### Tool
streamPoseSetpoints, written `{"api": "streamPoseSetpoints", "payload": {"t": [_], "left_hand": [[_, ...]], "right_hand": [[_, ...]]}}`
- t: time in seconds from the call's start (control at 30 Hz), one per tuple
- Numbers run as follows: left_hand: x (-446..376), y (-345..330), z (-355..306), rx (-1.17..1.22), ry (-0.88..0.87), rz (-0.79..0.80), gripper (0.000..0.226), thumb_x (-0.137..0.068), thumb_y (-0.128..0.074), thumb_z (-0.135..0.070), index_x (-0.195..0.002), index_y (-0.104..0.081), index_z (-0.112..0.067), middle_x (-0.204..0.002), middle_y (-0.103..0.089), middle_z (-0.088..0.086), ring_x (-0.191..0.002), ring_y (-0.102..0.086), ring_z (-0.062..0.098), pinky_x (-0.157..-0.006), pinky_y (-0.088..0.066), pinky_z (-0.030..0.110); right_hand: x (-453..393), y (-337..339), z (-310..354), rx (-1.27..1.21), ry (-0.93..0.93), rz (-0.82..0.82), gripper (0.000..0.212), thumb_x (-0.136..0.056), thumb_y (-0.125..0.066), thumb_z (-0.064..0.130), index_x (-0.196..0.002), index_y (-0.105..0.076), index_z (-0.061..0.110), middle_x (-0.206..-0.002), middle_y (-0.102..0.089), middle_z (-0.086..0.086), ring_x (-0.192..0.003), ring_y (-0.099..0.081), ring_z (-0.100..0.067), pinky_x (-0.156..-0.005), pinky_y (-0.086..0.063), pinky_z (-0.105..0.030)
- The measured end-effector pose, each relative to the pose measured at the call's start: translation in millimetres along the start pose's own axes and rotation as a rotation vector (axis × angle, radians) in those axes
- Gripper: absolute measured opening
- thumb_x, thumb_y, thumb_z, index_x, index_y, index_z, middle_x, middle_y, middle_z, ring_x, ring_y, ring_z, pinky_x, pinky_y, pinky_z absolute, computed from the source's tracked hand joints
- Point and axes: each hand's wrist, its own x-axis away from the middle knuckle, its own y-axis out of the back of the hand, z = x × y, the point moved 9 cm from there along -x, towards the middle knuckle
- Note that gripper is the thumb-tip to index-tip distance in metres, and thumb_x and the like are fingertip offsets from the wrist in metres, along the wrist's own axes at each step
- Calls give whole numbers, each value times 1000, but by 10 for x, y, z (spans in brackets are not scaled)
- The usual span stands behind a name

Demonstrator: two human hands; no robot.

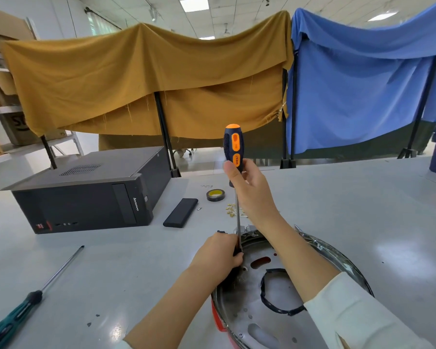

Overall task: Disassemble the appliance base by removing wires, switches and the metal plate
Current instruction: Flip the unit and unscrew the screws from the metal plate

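Note:
The round appliance base (337,258) lies at the bottom right of the table, with its metal plate (252,295) facing up and a red rim below. A black wire (264,295) loops across the plate. My right hand (252,187) grips the lower handle of a blue and orange screwdriver (233,144), held upright with its shaft running down to the base's far left edge. My left hand (219,250) is curled round the shaft and a black part at that edge; the tip is hidden behind it.
A black computer tower (86,192) lies at the left. Beside it are a black slim box (181,212), a roll of tape (215,195) and several small brass terminals (233,211). A green-handled screwdriver (28,298) lies at the front left. Cloth-draped racks stand behind.

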Motion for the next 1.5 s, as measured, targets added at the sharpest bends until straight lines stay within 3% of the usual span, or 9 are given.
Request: {"api": "streamPoseSetpoints", "payload": {"t": [0.27, 0.4, 0.57, 0.67, 0.8, 0.9, 1.03, 1.4, 1.5], "left_hand": [[-10, 1, -35, -27, 6, 55, 19, -91, -52, -26, -99, -57, -9, -102, -60, 12, -91, -58, 26, -72, -46, 30], [-7, 8, -71, -45, 16, 76, 21, -91, -53, -25, -104, -57, -9, -103, -60, 12, -93, -59, 26, -73, -47, 30], [40, 38, -64, 28, 10, 43, 19, -88, -52, -20, -104, -60, -11, -102, -62, 9, -92, -59, 26, -77, -50, 33], [86, 60, -14, 164, 1, -8, 15, -88, -52, -21, -100, -59, -14, -95, -64, 5, -87, -60, 23, -78, -52, 35], [81, 117, 63, 518, -25, -136, 6, -88, -56, -24, -88, -58, -18, -96, -64, -8, -86, -60, 11, -73, -48, 23], [51, 193, 284, 836, 42, -223, 10, -86, -63, -23, -79, -60, -16, -102, -66, -17, -84, -66, 1, -75, -48, 17], [-49, 196, 708, 1068, 133, -241, 12, -85, -67, -12, -85, -60, -2, -88, -73, 3, -80, -71, 13, -75, -56, 26], [-868, -77, 1349, 516, 237, -215, 6, -83, -69, -12, -78, -66, -12, -79, -69, 2, -61, -66, 10, -65, -56, 23], [-1257, -169, 1297, 271, 217, -145, 11, -87, -60, -7, -87, -69, -12, -92, -69, 4, -79, -65, 18, -79, -54, 33]], "right_hand": [[-158, 178, 203, 619, -135, 228, 23, -80, -62, 43, -73, -54, 22, -76, -67, 0, -75, -64, -17, -69, -51, -37], [-91, 157, 389, 689, -113, 347, 25, -79, -63, 31, -65, -53, 13, -59, -58, -1, -53, -50, -14, -56, -40, -30], [-45, 423, 754, 533, 42, 106, 23, -83, -62, 31, -79, -62, 9, -58, -60, 4, -44, -46, -5, -50, -42, -26], [36, 585, 764, 377, 38, 71, 9, -84, -66, 36, -90, -65, 30, -68, -65, 4, -45, -53, -7, -43, -46, -22], [205, 628, 326, 413, -70, 243, 36, -84, -68, 33, -109, -53, 54, -97, -64, 15, -54, -64, -20, -48, -54, -28], [289, 654, -136, 545, -146, 354, 42, -88, -60, 11, -97, -56, 52, -80, -68, 4, -65, -68, -30, -56, -57, -37], [292, 615, -552, 708, -154, 514, 52, -79, -68, 6, -92, -47, 51, -83, -59, 13, -72, -60, -11, -64, -47, -17], [368, 462, -1220, 824, -209, 664, 32, -84, -61, 21, -94, -41, 44, -96, -61, 14, -87, -58, -17, -80, -48, -45], [354, 477, -1246, 821, -210, 653, 33, -84, -61, 22, -95, -40, 44, -95, -61, 16, -86, -57, -17, -79, -48, -43]]}}
